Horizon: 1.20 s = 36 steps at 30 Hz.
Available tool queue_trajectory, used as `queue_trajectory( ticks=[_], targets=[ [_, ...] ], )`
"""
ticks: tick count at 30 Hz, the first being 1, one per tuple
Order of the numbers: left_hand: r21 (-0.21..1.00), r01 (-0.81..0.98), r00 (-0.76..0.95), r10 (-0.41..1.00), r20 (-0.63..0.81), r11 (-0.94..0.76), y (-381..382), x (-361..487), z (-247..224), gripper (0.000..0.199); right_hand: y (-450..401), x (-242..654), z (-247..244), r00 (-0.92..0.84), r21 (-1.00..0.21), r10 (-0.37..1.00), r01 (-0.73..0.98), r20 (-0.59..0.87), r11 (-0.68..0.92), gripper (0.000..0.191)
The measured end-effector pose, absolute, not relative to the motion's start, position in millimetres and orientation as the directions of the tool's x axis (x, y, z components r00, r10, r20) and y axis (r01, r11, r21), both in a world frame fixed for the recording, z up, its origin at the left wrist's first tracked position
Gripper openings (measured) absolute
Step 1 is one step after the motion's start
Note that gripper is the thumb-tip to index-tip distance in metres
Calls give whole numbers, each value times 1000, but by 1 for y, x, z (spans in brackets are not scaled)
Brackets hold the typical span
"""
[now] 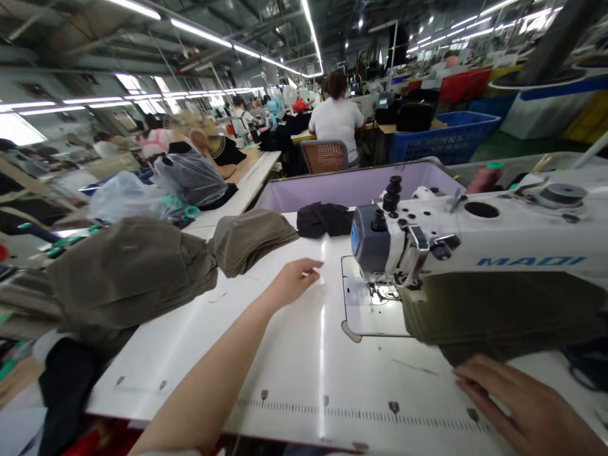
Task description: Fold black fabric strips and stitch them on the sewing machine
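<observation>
My left hand [295, 282] hovers over the white table [294, 354], left of the needle area, its fingers apart with nothing between them. At the lower right, my right hand [513, 396] is close to the front edge of the olive fabric [498, 310], fingers slightly bent and apart, nothing visible in them. That fabric lies under the arm of the white sewing machine [522, 221]. A small stack of grey-brown fabric pieces [251, 237] lies beyond my left hand, with a larger stack [128, 266] to its left. Dark fabric [325, 218] sits beside the machine head.
A lilac bin [351, 183] stands behind the table. Farther back, a person in a white shirt [336, 120] sits on a brown chair [325, 157]. A blue crate [441, 139] is at the back right. Plastic-wrapped bundles [190, 174] lie at the back left.
</observation>
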State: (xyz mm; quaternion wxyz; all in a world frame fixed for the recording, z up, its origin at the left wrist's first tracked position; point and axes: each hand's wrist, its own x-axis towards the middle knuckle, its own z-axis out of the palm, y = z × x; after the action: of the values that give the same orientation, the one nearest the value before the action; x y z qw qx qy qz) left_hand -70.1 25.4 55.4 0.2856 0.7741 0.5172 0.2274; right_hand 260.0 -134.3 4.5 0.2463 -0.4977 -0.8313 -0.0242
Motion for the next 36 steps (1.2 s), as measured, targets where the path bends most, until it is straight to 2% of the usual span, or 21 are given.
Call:
queue_trajectory(
  ticks=[3,5,10,13,17,20,24,30,33,36],
  targets=[
    [719,627,521,847,-101,-300,-29,-66,42,26,-115,268,12,-264,-171,870,917,416,360,23],
    [745,599,584,797,-154,-295,-55,-64,37,26,-101,268,19,-236,-135,902,944,363,301,21],
    [770,560,596,794,-118,-306,-82,-59,30,25,-78,258,30,-259,-45,963,964,80,263,12],
    [762,564,588,802,-101,-318,-86,-58,28,25,-78,254,33,-274,-42,961,960,36,276,10],
    [754,566,596,797,-97,-332,-91,-59,27,25,-83,253,34,-300,-56,954,952,27,301,17],
    [753,558,604,793,-80,-348,-93,-59,25,25,-83,255,34,-302,-90,951,948,60,307,23],
    [749,560,599,798,-72,-353,-97,-59,24,25,-76,265,26,-245,-174,953,945,179,276,20],
    [747,509,637,771,7,-427,-104,-50,28,25,-67,293,13,101,-279,874,959,476,41,23],
    [732,450,688,721,79,-511,-102,-34,36,24,-75,303,18,142,-266,823,964,551,12,24],
    [672,391,741,648,176,-629,-97,-10,43,28,-97,305,30,83,-200,816,979,572,40,25]
  ],
)
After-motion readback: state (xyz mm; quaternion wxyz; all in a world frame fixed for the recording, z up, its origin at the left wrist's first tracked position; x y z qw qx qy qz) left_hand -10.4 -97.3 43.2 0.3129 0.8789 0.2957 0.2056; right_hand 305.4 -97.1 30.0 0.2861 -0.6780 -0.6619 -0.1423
